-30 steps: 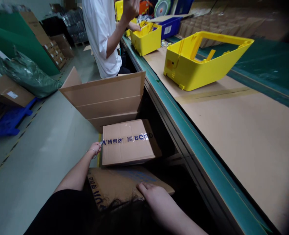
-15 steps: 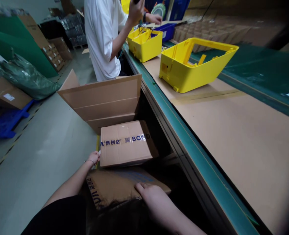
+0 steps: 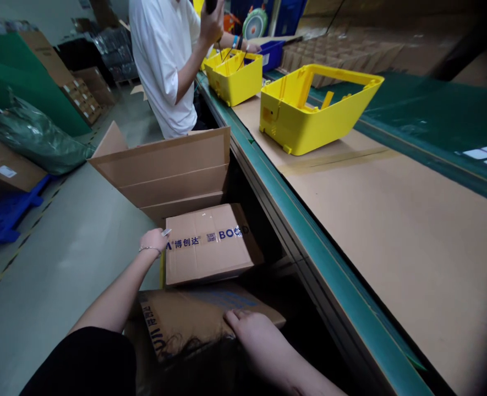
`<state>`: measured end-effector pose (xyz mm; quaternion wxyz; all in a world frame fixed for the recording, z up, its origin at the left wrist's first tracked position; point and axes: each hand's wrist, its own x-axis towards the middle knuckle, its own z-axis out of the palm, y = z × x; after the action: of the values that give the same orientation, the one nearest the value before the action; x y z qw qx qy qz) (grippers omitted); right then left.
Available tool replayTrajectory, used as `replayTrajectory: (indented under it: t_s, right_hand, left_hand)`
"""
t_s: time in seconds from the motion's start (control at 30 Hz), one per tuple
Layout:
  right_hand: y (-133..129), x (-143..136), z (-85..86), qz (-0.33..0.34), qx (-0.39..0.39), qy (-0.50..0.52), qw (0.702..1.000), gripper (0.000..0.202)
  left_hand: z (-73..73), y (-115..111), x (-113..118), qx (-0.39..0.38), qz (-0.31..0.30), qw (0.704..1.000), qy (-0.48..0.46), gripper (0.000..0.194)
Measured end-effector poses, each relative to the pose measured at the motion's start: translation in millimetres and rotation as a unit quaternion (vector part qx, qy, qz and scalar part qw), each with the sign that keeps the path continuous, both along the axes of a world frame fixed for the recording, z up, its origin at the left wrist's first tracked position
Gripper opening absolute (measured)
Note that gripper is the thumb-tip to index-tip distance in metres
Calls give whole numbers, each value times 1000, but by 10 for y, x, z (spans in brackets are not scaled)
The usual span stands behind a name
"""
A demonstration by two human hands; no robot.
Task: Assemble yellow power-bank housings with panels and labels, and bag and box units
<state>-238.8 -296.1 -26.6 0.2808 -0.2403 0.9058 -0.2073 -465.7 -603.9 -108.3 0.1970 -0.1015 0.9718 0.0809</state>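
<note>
At seven o'clock a taped cardboard carton (image 3: 208, 254) is seen; near its nine o'clock edge a small pale piece (image 3: 166, 232) is gripped by the left hand (image 3: 152, 241). At six o'clock a second carton (image 3: 185, 313) is touched by the right hand (image 3: 251, 330). Between one and two, a yellow plastic housing (image 3: 317, 132) is supported by a cardboard sheet (image 3: 392, 220).

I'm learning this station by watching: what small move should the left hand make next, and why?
Probably bring the small pale object in the left hand onto the left end of the printed tape. It is right by that edge, and the tape runs across the top of the box, while the right hand rests on the nearer carton.
</note>
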Motion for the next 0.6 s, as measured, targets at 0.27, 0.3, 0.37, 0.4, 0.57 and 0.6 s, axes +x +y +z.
replayTrajectory:
  t_s: [0.27, 0.3, 0.37, 0.4, 0.57, 0.6]
  right_hand:
    - [-2, -15, 96, 5, 23, -2, 1000, 32]
    - [0, -14, 89, 6, 24, 1, 1000, 32]
    - [4, -10, 61, 7, 27, 7, 1000, 32]
    - [5, -7, 44, 8, 28, 11, 1000, 32]
    - [7, 11, -41, 9, 20, 33, 999, 33]
    - [8, 14, -54, 9, 17, 36, 999, 34]
  left_hand:
    - [-534, 985, 172, 115, -189, 975, 16, 34]
    - [-572, 1012, 159, 118, -196, 973, 16, 34]
    - [-614, 1022, 112, 119, -201, 972, 9, 33]
    - [-623, 1019, 89, 118, -201, 972, 2, 33]
    - [-621, 1078, 108, 106, -186, 976, -30, 29]
    - [-616, 1103, 129, 104, -181, 978, -32, 29]
